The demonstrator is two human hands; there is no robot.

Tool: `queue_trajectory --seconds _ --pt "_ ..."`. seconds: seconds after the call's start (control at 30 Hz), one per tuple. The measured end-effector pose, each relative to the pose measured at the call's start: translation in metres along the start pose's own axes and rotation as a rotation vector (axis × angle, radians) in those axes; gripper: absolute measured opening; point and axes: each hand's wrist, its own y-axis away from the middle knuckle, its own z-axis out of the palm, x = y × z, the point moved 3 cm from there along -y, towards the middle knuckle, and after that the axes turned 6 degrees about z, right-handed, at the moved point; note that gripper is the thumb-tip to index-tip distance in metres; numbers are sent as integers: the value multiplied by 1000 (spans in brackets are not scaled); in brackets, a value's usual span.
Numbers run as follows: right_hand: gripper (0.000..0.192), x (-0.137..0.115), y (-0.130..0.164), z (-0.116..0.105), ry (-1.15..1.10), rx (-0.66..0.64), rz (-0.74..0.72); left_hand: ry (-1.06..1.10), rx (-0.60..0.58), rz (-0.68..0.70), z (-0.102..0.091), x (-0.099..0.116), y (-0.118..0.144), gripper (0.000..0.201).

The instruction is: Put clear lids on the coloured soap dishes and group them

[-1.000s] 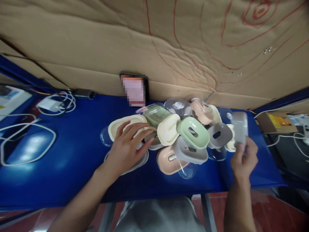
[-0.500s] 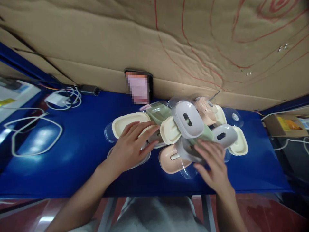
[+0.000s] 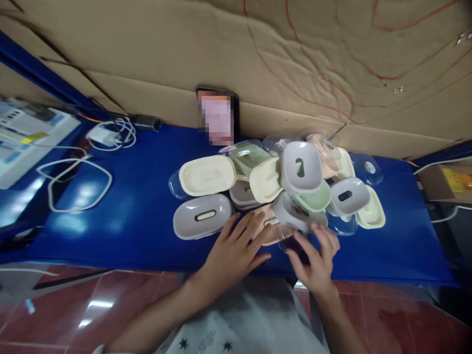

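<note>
A heap of oval plastic soap boxes lies on the blue table (image 3: 129,216). My left hand (image 3: 232,253) is spread flat, fingertips on the pink box (image 3: 271,231) at the front of the heap. My right hand (image 3: 317,258) reaches from the front with fingers apart, touching a clear lid and the low grey box (image 3: 293,216) above it. A grey box (image 3: 300,167) sits on top of a green one (image 3: 315,199). At the left lie a cream box (image 3: 207,175) and a grey box (image 3: 202,215) side by side.
A phone (image 3: 217,118) leans on the cardboard wall (image 3: 236,59) behind the heap. White cables (image 3: 73,169) and a charger (image 3: 106,135) lie at the left, next to a printed box (image 3: 25,140). A cardboard box (image 3: 448,182) stands at the right. Red floor tiles show below the table's edge.
My right hand set the grey box on top of the heap, then dropped to the front. My left hand left the grey box at the left and slid right to the pink box.
</note>
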Motion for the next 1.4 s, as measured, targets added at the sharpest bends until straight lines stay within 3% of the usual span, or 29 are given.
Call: queue_trajectory --seconds 0.1,0.27,0.47,0.6,0.67,0.83,1.0,1.1,1.27,1.4 --pt "57 -11 14 7 18 -91 -76 24 -15 -4 18 6 1 28" --pt "64 -4 19 7 39 -39 16 259 -20 -28 6 -4 8 20" --pt "67 -4 17 8 20 -118 12 335 -46 -43 6 1 18 17" --pt "61 -14 29 4 15 -18 -84 425 100 -148 6 -3 27 17" --pt "52 -22 36 6 -2 -43 -172 443 200 -212 4 -7 32 24" --pt "38 -31 40 11 -5 -206 -204 335 269 -174 1 -9 22 21" --pt "53 -7 28 -2 45 -20 -102 221 235 -58 5 -2 -6 11" --pt "64 12 11 -8 52 -4 -56 166 240 -93 14 0 -14 14" --pt "59 23 -10 1 -4 -59 -82 24 339 -211 23 8 -8 16" --pt "47 15 -16 1 -19 -93 -104 18 297 -154 18 22 10 12"
